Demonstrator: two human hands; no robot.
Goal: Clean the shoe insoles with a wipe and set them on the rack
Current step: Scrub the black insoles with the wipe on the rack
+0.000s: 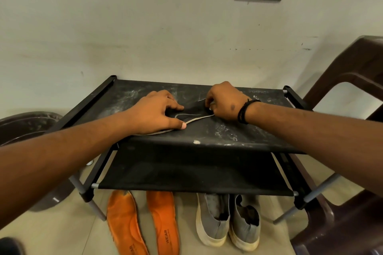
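Note:
A dark insole with a pale edge lies flat on the top shelf of the black fabric shoe rack. My left hand presses down on its near end, fingers spread and thumb along the pale edge. My right hand has its fingers curled at the insole's far end, pinching its edge. No wipe shows in either hand. Two orange insoles lie on the floor in front of the rack.
A pair of grey slip-on shoes stands on the floor under the rack's lower shelf. A brown plastic chair is close on the right, a dark round tub on the left. The wall with a socket is right behind.

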